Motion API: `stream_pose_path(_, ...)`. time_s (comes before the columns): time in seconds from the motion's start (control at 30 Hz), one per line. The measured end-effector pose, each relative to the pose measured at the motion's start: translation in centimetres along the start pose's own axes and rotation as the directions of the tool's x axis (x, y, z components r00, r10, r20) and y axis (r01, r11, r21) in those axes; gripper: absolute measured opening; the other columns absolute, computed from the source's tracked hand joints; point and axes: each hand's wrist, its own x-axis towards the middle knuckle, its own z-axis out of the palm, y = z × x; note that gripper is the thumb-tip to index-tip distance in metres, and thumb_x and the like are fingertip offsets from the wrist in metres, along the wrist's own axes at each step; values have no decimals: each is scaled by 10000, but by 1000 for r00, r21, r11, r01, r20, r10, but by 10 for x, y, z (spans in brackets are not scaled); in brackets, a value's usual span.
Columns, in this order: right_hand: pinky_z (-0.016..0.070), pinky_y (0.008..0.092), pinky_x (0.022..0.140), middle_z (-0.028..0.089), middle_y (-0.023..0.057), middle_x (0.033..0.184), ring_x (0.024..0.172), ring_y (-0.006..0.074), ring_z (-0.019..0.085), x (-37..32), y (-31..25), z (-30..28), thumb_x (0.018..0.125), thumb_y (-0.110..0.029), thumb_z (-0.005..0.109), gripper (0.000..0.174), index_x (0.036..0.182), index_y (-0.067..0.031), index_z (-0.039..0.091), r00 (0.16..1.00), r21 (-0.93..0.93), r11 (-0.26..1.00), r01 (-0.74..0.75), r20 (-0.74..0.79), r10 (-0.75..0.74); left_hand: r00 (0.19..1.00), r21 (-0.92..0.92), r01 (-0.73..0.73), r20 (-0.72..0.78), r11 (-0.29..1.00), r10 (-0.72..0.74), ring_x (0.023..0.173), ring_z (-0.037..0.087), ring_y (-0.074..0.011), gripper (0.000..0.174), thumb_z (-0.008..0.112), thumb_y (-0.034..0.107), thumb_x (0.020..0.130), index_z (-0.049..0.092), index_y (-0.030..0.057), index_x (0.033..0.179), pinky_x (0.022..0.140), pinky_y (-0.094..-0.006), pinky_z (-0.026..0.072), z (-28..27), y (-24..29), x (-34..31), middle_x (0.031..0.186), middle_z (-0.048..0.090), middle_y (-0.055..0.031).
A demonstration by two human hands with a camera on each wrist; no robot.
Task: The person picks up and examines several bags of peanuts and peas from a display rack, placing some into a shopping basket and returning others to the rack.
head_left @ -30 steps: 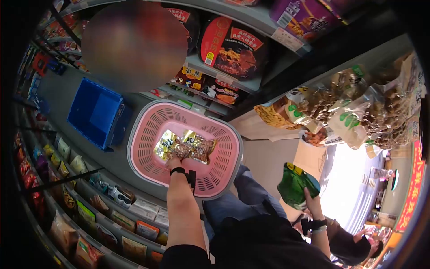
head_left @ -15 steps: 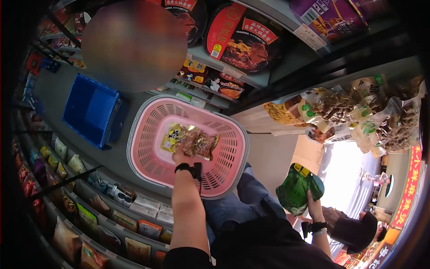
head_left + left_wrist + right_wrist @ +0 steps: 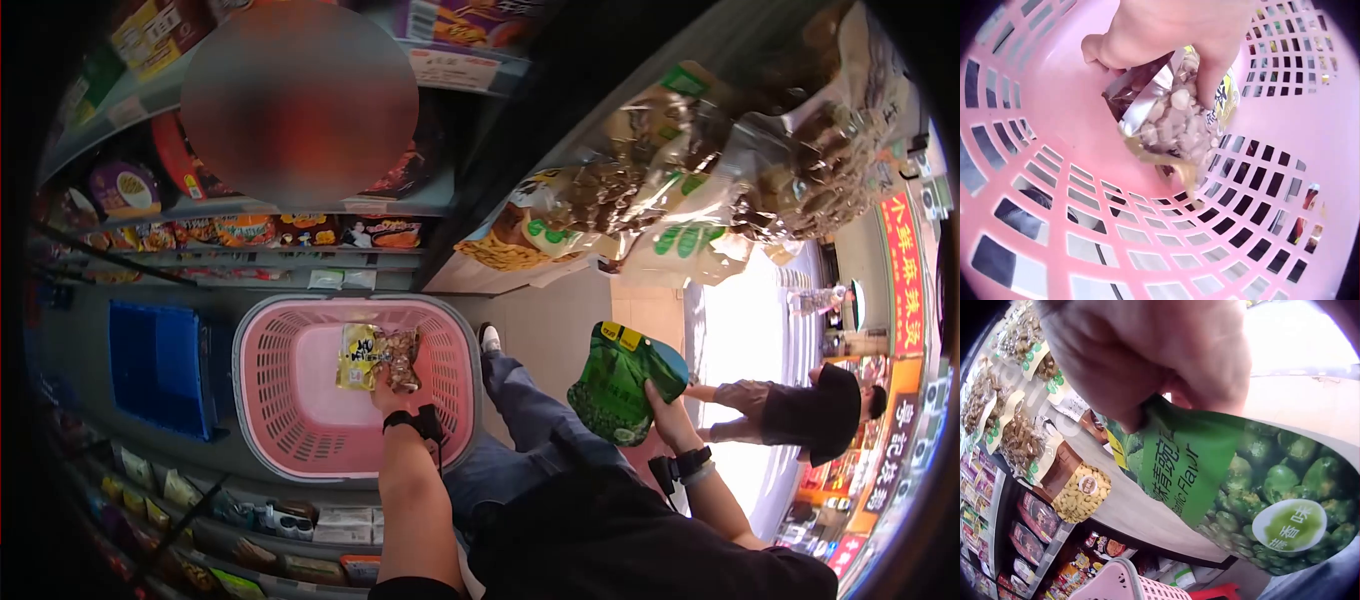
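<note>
Furthest left, a blue crate [image 3: 155, 365] sits on the grey floor [image 3: 545, 330] of a shop aisle. Low shelves [image 3: 270, 520] of small packets run along the near side. Just beside the crate is a pink basket [image 3: 290, 425] with slotted walls. The left hand [image 3: 390, 393] reaches into the basket and pinches two snack packets [image 3: 378, 358] by their top edge, fingers and thumb clenched. The packets hang inside the basket near its bottom, but contact cannot be confirmed. Behind the basket, wall shelves [image 3: 300, 232] carry boxed meals. Further right, the right hand [image 3: 668, 415] grasps a green bag [image 3: 615, 385] printed with peas by one edge. It is held in the air, well apart from the basket. Clear bags of nuts [image 3: 700, 190] hang above. Far right, another person [image 3: 800, 405] stands near a red banner [image 3: 905, 270].
</note>
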Motion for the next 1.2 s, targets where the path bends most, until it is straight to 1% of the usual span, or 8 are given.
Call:
stream_pose_path(0.07, 376, 270, 874, 511, 57, 1128, 1008, 130, 459, 1, 2, 0, 896, -242, 485, 408, 1193, 33, 427, 998, 98, 993, -58, -9, 60, 987, 183, -127, -71, 975, 142, 820, 573, -258, 343, 621, 81, 752, 497, 13, 1064, 666, -391, 492, 18, 11, -25, 956, 566, -114)
stream_pose_path(0.27, 368, 330, 936, 445, 77, 1231, 1104, 186, 442, 7, -3, 11, 918, -297, 413, 431, 1247, -22, 362, 976, 648, 734, -202, 196, 96, 977, 266, -201, 128, 943, 172, 821, 581, -243, 385, 632, -17, 702, 494, 6, 1061, 664, -396, 504, 40, 58, -69, 986, 556, -102)
stream_pose_path(0.47, 377, 349, 939, 449, 83, 1229, 1106, 196, 448, 24, -26, 19, 910, -299, 425, 427, 1240, -33, 368, 965, 778, 611, -148, 249, -83, 857, 330, -410, 457, 850, 236, 847, 570, -218, 376, 586, -10, 732, 485, 26, 1093, 742, -324, 470, 47, 122, -167, 973, 566, -66)
stream_pose_path(0.67, 400, 331, 909, 475, 79, 1196, 1079, 184, 468, 49, -36, 23, 905, -287, 449, 420, 1229, -30, 376, 930, 763, 620, -183, 340, -143, 814, 444, -324, 581, 835, 7, 956, 541, -237, 576, 564, -61, 658, 401, 28, 1204, 819, -351, 451, 5, 154, -227, 1063, 544, -97)
stream_pose_path(0.8, 403, 314, 893, 493, 79, 1174, 1063, 164, 477, 65, -35, 23, 911, -309, 434, 423, 1209, -11, 394, 899, 714, 663, -226, 414, -140, 733, 329, -364, 679, 871, 50, 1000, 529, -246, 658, 560, -111, 602, 379, 10, 1223, 861, -347, 432, 56, 98, -306, 1097, 530, -101)
stream_pose_path(0.87, 404, 303, 886, 504, 82, 1159, 1047, 164, 488, 52, -54, 15, 916, -321, 417, 414, 1184, -5, 415, 874, 725, 638, -258, 457, -166, 700, 412, -366, 713, 835, -45, 1036, 513, -238, 662, 566, -112, 601, 376, 9, 1224, 876, -341, 424, 102, 62, -357, 1122, 519, -103)
stream_pose_path(1.0, 427, 281, 834, 531, 74, 1095, 945, 148, 526, 51, -58, 4, 930, -319, 378, 386, 1156, -11, 434, 822, 760, 566, -319, 519, -234, 510, 537, -444, 810, 717, -290, 1012, 526, -192, 578, 604, -70, 668, 402, 13, 1203, 862, -312, 424, 159, -7, -349, 1118, 530, -93)
stream_pose_path(1.2, 434, 278, 817, 524, 55, 1097, 935, 122, 516, 59, -33, -50, 939, -285, 360, 359, 1172, -19, 424, 836, 839, 448, -308, 463, -293, 564, 678, -445, 719, 584, -405, 947, 555, -146, 437, 635, 12, 733, 465, 10, 1136, 818, -281, 444, 203, -86, -368, 1057, 571, -69)
